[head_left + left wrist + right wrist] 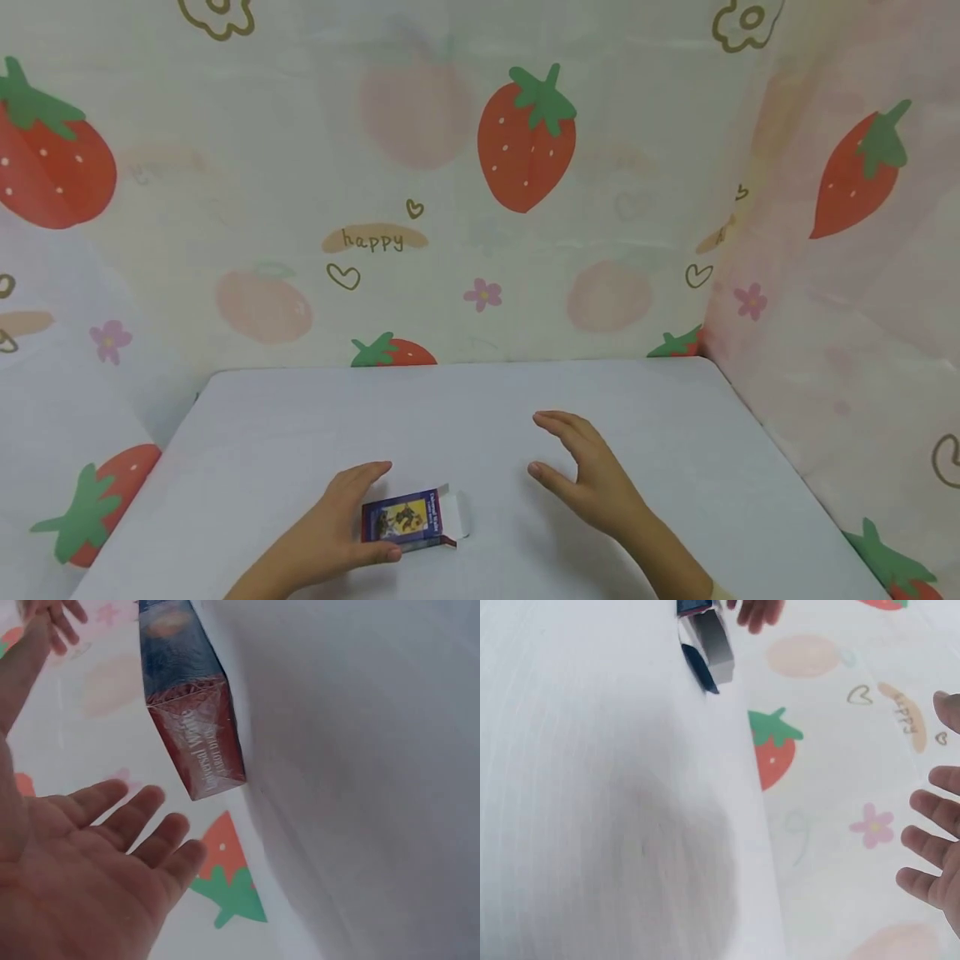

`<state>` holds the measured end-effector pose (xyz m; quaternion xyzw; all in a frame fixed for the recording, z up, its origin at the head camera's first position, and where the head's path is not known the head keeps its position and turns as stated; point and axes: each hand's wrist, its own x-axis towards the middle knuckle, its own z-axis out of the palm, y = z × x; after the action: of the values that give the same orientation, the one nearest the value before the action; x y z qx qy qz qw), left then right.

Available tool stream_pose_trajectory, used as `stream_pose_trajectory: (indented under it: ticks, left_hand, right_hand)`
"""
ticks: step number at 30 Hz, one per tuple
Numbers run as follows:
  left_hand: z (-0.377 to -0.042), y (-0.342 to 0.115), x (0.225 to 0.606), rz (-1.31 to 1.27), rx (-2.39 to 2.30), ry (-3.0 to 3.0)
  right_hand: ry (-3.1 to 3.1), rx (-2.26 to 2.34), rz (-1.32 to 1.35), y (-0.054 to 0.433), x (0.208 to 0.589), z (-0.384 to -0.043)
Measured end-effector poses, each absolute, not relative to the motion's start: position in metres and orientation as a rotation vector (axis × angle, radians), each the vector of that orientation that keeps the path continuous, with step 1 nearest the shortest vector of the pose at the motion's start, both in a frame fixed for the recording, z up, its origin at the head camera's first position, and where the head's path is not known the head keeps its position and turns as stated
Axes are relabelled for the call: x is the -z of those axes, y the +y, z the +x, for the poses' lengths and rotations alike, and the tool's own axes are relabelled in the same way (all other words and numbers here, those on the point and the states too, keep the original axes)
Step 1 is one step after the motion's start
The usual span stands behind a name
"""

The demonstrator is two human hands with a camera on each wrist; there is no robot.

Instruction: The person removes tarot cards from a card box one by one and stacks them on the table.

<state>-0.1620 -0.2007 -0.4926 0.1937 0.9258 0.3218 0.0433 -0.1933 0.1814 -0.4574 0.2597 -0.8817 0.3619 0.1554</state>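
Note:
A small blue and red tarot card box (402, 518) lies on the white table, a yellow picture on its top face and its white end flap (454, 515) standing open to the right. Around the box's left end, my left hand (330, 521) spreads thumb and fingers. The left wrist view shows a gap between those fingers and the red end of the box (199, 742), which reads "Universal Waite". My right hand (600, 483) hovers over the table further right, fingers parted and holding nothing. In the right wrist view, the box's opened flaps (711, 649) show at the top.
The white table (480, 417) carries the box near its front. Behind it and at both sides hangs a pale cloth (450, 183) printed with strawberries, flowers and hearts.

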Motion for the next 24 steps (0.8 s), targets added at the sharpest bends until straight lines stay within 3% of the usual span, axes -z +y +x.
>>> stream_pose_trajectory:
  ticks: [24]
  left_hand:
    - [-0.169,-0.205,0.505,0.538,-0.970,2.699]
  right_hand:
    - [-2.550,-1.223,0.799,0.145,0.463,-0.185]
